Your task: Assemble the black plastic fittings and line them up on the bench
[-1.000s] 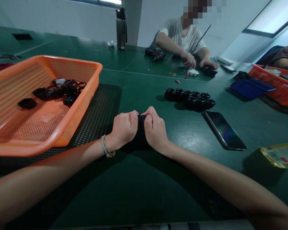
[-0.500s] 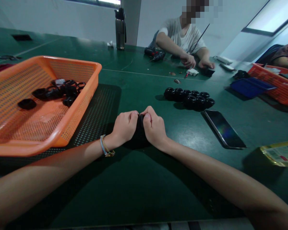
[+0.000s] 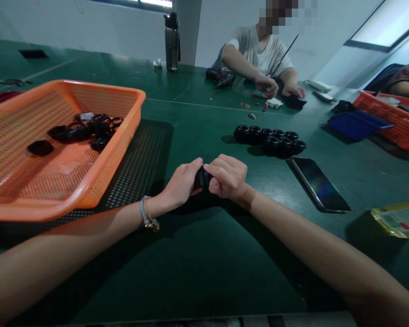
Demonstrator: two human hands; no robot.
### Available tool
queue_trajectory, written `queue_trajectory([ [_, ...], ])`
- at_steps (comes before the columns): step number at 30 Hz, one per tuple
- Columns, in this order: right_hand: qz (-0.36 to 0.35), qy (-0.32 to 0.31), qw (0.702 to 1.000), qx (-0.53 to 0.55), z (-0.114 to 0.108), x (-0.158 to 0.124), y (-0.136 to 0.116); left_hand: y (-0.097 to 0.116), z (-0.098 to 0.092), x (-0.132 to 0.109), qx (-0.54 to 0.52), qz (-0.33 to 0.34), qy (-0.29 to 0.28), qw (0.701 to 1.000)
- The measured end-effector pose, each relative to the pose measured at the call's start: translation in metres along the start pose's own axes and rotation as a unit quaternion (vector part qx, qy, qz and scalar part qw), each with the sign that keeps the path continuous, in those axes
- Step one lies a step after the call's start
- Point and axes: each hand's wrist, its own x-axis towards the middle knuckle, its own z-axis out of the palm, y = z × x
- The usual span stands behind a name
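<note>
Between my hands, above the green table [image 3: 194, 272], is a small black part [image 3: 201, 178], mostly covered by fingers, so its full shape is hidden. My left hand [image 3: 182, 184] grips it from the left, thumb along the top. From the right, my right hand [image 3: 228, 176] is closed on the same part with bent fingers. Beyond my right hand stand several black ring-shaped parts [image 3: 271, 140] grouped in rows, their round openings facing up. To the left, an orange perforated basket [image 3: 85, 195] holds several loose black parts [image 3: 77, 132].
A phone [image 3: 318, 184] and a yellow-edged packet [image 3: 397, 220] lie to the right. Farther off are a blue tray [image 3: 357, 125], another orange basket [image 3: 395, 120], a bottle [image 3: 171, 43] and a power drill [image 3: 221, 77]. Across the table a person [image 3: 259, 59] handles small parts.
My right hand has turned, its knuckles now facing more upward. My left hand has opened out from a fist-like grip, and more of the black part shows between them.
</note>
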Motion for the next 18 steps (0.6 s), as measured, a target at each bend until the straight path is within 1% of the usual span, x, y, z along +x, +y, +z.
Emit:
queue_trajectory([
  [2,-0.021,0.006,1.000,-0.011,0.000,0.000,0.001,-0.002,0.000,-0.001,0.000,-0.003,0.005,1.000],
  [6,-0.009,-0.002,1.000,-0.018,0.000,0.000,-0.004,-0.005,-0.002,-0.004,0.093,0.071,0.029,0.993],
  [8,0.014,-0.013,1.000,-0.017,0.000,0.002,-0.008,-0.005,-0.004,-0.006,0.144,0.105,0.038,0.983],
  [10,0.042,-0.033,0.998,-0.013,-0.002,0.004,-0.012,-0.005,-0.004,-0.007,0.170,0.117,0.050,0.977],
  [15,0.113,-0.050,0.992,0.001,-0.003,0.008,-0.021,-0.006,-0.005,-0.007,0.174,0.119,0.063,0.976],
  [18,0.174,-0.056,0.983,0.007,-0.002,0.009,-0.027,-0.006,-0.005,-0.006,0.187,0.128,0.070,0.972],
])
